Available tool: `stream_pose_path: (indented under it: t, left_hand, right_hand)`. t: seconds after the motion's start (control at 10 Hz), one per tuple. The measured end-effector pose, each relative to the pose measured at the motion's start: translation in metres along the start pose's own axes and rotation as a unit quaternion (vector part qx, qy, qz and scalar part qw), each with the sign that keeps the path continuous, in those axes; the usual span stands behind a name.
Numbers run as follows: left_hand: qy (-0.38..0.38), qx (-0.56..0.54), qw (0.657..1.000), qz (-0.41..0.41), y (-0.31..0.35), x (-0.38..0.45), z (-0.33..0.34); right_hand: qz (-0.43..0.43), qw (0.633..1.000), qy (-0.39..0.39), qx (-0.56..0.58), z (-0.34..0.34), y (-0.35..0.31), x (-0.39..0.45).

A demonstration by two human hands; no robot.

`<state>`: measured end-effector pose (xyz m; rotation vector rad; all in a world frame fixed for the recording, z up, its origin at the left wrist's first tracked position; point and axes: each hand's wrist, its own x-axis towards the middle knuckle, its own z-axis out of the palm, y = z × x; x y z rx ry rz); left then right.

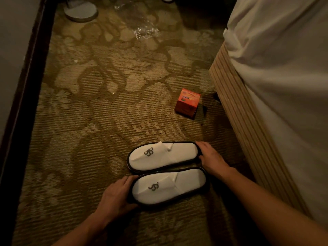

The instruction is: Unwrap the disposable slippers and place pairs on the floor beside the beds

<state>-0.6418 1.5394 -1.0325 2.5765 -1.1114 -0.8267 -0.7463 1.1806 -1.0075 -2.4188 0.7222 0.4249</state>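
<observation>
Two white disposable slippers with dark trim and a grey logo lie flat side by side on the patterned carpet, toes pointing left. My left hand (115, 196) grips the toe end of the nearer slipper (168, 187). My right hand (211, 158) grips the heel end of the farther slipper (163, 156), fingers curled round its rim. A crumpled clear plastic wrapper (142, 27) lies on the carpet further ahead. The bed (276, 86) with white bedding and a ribbed beige base runs along the right side.
An orange box (187, 103) stands on the carpet close to the bed's base. A round white lamp base (80, 10) sits at the top left. A dark wooden edge (26, 86) of furniture borders the carpet on the left.
</observation>
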Motion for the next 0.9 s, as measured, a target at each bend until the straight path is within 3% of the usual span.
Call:
stream_pose_path:
  t: [0.4,0.6,0.7,0.9]
  left_hand:
    - [-0.011,0.017,1.000,0.003,0.001,0.001,-0.003]
    - [-0.073,-0.032,0.997,-0.004,-0.003,-0.002,-0.022]
    - [-0.081,-0.021,0.996,-0.012,-0.006,-0.013,-0.063]
    - [-0.008,0.035,0.999,-0.018,0.043,-0.052,-0.183]
  right_hand:
    - [-0.014,1.000,-0.011,0.020,-0.007,-0.004,0.000]
    - [0.006,1.000,-0.012,0.020,-0.013,-0.001,-0.011]
    - [0.023,1.000,-0.011,0.008,-0.030,-0.010,-0.033]
    - [0.048,0.999,-0.016,-0.019,-0.086,-0.067,-0.113]
